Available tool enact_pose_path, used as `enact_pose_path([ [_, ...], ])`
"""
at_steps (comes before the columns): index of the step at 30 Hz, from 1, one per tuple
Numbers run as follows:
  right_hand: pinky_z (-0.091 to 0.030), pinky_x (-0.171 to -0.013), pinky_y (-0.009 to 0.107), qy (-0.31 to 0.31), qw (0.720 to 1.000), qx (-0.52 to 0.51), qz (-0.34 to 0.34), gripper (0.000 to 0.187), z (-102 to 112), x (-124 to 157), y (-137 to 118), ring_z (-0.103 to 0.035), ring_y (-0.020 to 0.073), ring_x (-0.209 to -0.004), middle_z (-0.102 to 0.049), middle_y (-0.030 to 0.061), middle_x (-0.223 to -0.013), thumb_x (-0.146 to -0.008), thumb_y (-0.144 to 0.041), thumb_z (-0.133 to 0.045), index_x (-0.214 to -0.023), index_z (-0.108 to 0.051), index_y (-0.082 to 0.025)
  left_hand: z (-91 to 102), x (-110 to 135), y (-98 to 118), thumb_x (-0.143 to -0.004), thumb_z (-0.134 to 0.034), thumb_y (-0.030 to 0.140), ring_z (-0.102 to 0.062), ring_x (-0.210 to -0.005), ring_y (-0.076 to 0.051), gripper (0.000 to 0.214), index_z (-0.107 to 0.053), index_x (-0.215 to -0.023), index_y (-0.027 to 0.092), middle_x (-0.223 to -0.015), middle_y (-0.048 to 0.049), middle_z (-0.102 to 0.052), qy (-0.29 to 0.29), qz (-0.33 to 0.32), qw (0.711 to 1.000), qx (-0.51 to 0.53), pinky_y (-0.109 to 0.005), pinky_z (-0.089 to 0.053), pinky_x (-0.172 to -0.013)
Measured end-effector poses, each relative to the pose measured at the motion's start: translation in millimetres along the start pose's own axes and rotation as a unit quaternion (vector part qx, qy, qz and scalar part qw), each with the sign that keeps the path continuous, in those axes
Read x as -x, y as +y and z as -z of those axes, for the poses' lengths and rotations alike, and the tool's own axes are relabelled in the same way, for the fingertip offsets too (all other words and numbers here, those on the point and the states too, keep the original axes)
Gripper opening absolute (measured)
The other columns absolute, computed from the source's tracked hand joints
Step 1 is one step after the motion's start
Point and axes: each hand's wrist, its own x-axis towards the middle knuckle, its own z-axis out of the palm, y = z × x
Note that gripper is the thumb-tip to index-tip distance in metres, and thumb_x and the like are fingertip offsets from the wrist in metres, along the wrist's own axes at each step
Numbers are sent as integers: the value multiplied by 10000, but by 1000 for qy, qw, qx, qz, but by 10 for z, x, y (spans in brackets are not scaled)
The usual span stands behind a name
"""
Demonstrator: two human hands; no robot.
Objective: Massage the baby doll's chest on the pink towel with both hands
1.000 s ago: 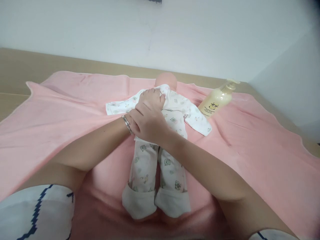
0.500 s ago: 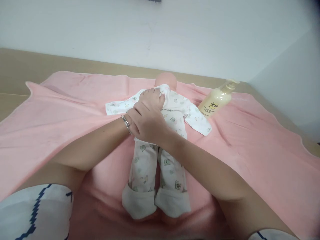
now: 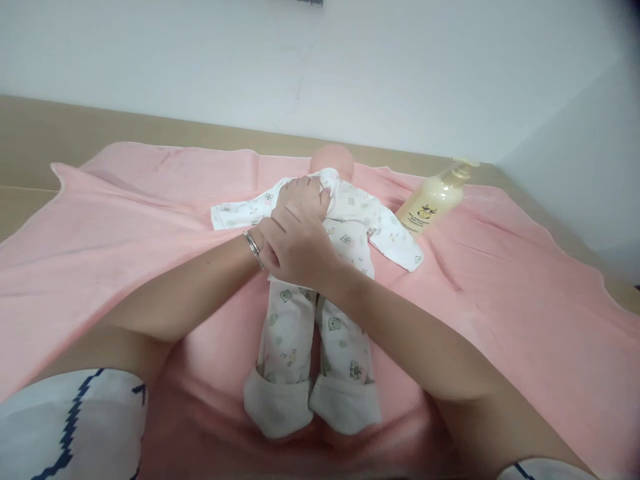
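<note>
A doll in a white printed top and trousers (image 3: 290, 333) lies stretched out on a pink blanket, its bald head (image 3: 333, 161) at the far end. My left hand (image 3: 303, 193), with a silver bracelet (image 3: 253, 249) at the wrist, lies flat on the upper part of the doll's top, fingers extended. Across its back and wrist sits my right hand (image 3: 297, 243), fingers curled over it. The two hands cover the middle of the doll's body. Both trouser ends are folded into wide white cuffs (image 3: 345, 403).
A pale yellow pump bottle (image 3: 431, 200) with a cow picture leans at a tilt beside the doll's right-side sleeve. The pink blanket (image 3: 525, 320) spreads wrinkled over a wooden surface (image 3: 30, 143). A white wall (image 3: 200, 67) rises behind.
Hardly anything differs. My right hand's fingers have shifted very slightly on my left hand, while the doll and the bottle stay in place.
</note>
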Motion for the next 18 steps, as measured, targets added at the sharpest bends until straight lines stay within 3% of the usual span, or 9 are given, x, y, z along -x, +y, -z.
enact_pose_path([
  [11,-423,-854,418,41,999,-15,-25,154,-91,-17,6,-472,260,-878,-511,71,-902,-994,-193,-452,-918,-585,-202,-51,-27,-9,-1097,-288,378,-577,-1312,-334,484,-600,-1333,94,-1419,-180,-656,10,4,999,-45,-460,-392,-1188],
  [18,-424,-868,433,10,999,-40,-26,195,-36,-8,3,-488,261,-881,-528,68,-891,-1004,-159,-442,-875,-575,-218,-35,5,-19,-1095,-274,403,-592,-1280,-330,480,-619,-1288,131,-1378,-162,-684,12,-3,999,-42,-461,-418,-1156],
])
